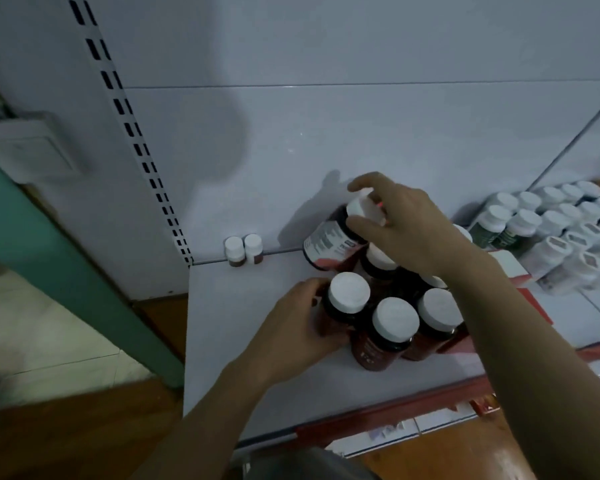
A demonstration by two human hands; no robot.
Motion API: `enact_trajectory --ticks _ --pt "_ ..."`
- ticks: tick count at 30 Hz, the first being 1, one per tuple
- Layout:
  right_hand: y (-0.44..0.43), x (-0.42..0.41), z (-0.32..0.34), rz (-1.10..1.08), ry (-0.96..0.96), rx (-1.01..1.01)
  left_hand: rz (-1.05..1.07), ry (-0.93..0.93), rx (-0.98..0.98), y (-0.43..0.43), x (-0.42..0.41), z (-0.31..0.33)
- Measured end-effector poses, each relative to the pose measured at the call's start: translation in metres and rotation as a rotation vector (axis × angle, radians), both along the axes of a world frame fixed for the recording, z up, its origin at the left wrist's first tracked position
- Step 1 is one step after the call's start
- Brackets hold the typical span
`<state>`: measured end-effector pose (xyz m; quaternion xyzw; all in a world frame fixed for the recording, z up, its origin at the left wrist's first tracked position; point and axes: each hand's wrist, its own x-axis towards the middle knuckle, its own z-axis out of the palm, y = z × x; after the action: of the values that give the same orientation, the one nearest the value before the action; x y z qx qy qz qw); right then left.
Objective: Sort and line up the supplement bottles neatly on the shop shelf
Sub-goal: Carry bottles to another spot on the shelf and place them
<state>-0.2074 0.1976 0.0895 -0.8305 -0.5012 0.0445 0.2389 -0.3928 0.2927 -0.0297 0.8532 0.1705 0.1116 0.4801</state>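
Note:
Several dark brown supplement bottles with white caps stand bunched on the white shelf [250, 368]. My right hand [409, 226] grips the white cap of a tilted bottle [329, 242] with a white and pink label, lifted above the back of the group. My left hand [298, 320] curls round the side of the front-left bottle [347, 299]. Beside it stand a middle bottle [392, 323] and a right bottle [437, 313]. More bottles sit behind them, partly hidden under my right forearm.
Two small white-capped bottles [243, 249] stand at the back left corner of the shelf. Rows of white-capped and white bottles [548, 220] fill the right side, next to a red and white box [510, 268]. A slotted upright [142, 154] borders the shelf's left edge.

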Motion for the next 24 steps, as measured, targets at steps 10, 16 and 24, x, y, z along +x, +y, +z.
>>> enact_trajectory --ticks 10,16,24 --pt "-0.030 0.019 -0.011 -0.269 1.577 0.997 0.434 -0.208 -0.198 -0.020 0.002 -0.001" --pt "-0.066 0.011 -0.001 -0.129 1.973 0.949 0.443 -0.449 -0.159 -0.028 0.002 0.060" --pt "-0.150 0.034 -0.004 -0.416 1.481 1.179 0.213 -0.554 -0.154 -0.063 0.043 0.098"
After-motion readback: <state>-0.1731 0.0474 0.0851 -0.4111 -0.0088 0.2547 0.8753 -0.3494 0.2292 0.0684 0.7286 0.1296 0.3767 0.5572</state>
